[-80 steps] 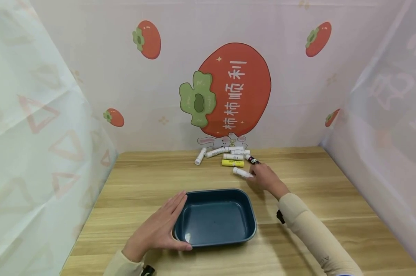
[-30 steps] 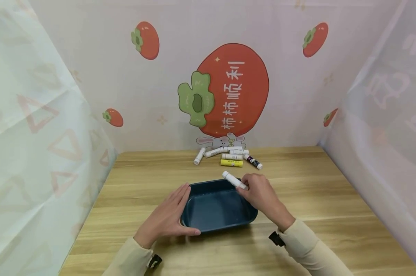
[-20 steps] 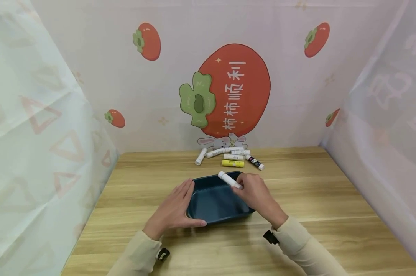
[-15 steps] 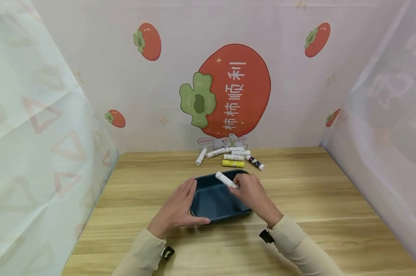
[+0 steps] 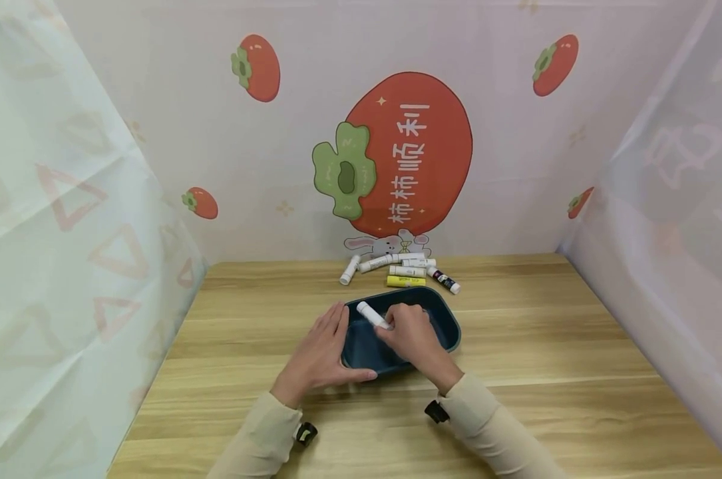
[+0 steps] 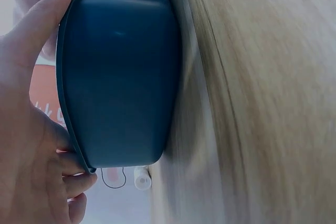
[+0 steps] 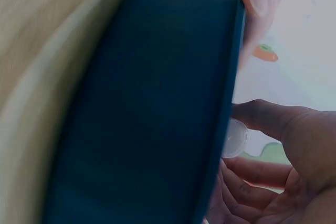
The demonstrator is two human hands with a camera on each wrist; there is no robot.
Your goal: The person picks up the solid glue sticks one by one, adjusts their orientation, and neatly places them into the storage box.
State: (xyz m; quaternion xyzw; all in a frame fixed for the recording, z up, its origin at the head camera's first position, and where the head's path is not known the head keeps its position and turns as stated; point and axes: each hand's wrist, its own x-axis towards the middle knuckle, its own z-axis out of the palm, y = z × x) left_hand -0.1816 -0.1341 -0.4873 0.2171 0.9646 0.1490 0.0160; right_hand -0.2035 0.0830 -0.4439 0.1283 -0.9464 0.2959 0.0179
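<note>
A dark blue rectangular tray (image 5: 448, 322) sits at an angle on the table in the head view. My left hand (image 5: 320, 352) spans its left end, thumb along the near rim and fingers at the far left corner; the left wrist view shows that hand against the tray wall (image 6: 121, 77). Over the tray, my right hand (image 5: 413, 336) pinches a white glue stick (image 5: 370, 314) by its lower end, the other end tilted up to the left. The right wrist view shows the stick's round end (image 7: 236, 139) between thumb and fingers.
Behind the tray lie several white sticks (image 5: 407, 271), a yellow stick (image 5: 405, 281) and a black stick (image 5: 444, 279) with a white end. A printed cloth (image 5: 289, 133) stands at the table's back edge. Wood tabletop (image 5: 576, 372) extends right.
The right hand picked up the white stick beside the black one and carried it left over the tray. The left hand and tray have moved right and away, and the tray has turned slightly.
</note>
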